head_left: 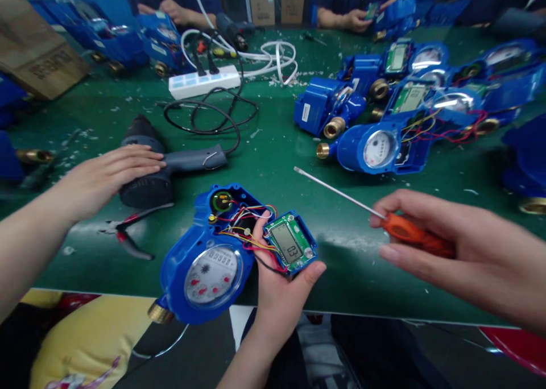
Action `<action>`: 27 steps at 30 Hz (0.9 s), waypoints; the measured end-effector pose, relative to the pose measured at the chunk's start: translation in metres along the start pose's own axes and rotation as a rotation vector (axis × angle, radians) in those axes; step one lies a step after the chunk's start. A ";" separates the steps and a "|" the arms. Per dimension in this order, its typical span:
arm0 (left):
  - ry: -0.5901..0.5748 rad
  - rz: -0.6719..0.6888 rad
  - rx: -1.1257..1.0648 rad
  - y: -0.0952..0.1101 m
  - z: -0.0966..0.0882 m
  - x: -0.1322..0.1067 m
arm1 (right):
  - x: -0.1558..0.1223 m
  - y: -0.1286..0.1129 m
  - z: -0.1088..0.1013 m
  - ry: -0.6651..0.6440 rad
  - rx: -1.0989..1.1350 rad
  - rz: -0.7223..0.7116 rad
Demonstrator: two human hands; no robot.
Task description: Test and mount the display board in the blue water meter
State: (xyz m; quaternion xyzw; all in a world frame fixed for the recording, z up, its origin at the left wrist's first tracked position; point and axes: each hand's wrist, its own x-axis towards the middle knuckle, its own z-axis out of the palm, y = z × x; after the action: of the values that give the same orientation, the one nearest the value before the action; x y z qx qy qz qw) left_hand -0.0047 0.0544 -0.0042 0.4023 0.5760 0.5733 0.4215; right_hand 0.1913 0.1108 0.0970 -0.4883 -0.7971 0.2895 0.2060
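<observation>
My left hand [279, 298] grips a small blue display module [294, 244], its green circuit board and LCD facing up. Thin coloured wires [243, 230] run from it into an opened blue water meter [200, 264], which lies at the table's near edge with its round dial up and a brass fitting at lower left. In my right hand [443, 252] is a screwdriver [418, 235] with an orange handle, its shaft pointing left and away, apart from the meter. My fingers wrap the handle.
A co-worker's hand [115, 170] rests on a grey heat gun [149, 173] at left, beside pliers [132, 230]. Behind are a power strip [205, 83] and tangled cables. Several blue meters [375, 144] crowd the right. Other people handle meters across the green table [273, 133].
</observation>
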 end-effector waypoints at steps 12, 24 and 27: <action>-0.179 -0.041 -0.152 0.007 -0.004 -0.001 | 0.021 -0.011 0.113 0.038 0.801 0.348; 0.003 0.224 0.478 0.059 -0.101 -0.007 | 0.070 -0.017 0.112 0.272 0.796 0.084; 0.175 0.061 0.399 0.088 -0.115 0.022 | 0.091 -0.031 0.088 0.241 0.705 -0.129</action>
State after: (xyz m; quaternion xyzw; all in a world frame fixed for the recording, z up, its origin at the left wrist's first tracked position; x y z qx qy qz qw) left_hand -0.1221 0.0401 0.0813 0.4433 0.7001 0.4934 0.2645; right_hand 0.0776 0.1584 0.0555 -0.3667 -0.6477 0.4729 0.4716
